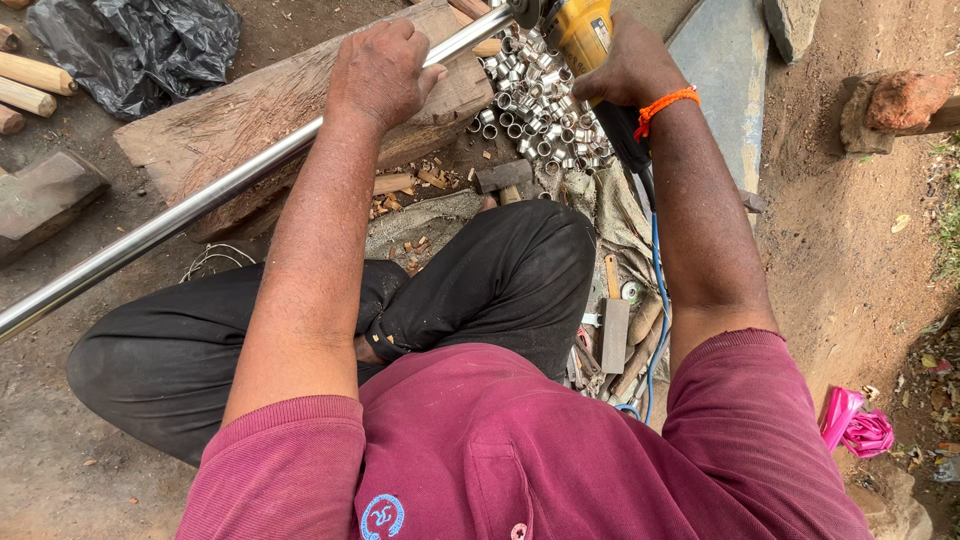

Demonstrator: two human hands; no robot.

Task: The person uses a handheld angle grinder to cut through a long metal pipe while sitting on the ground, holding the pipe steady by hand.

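Observation:
My left hand (pixel 380 70) presses down on a long shiny steel pipe (pixel 170 225) that lies across a rough wooden plank (pixel 230 125). My right hand (pixel 628 65), with an orange thread at the wrist, grips a yellow angle grinder (pixel 583 28) at the pipe's far end near the top edge. Just beyond the plank lies a heap of several short cut steel rings (pixel 535 105). I sit cross-legged on the ground in black trousers and a maroon shirt.
A hammer (pixel 505 176) lies on sacking below the rings. A blue cable (pixel 658 300), a file and wooden-handled tools (pixel 625 335) lie by my right knee. Black plastic sheet (pixel 140 45) and wooden dowels (pixel 30 85) are at top left. A pink plastic bag (pixel 855 425) is at right.

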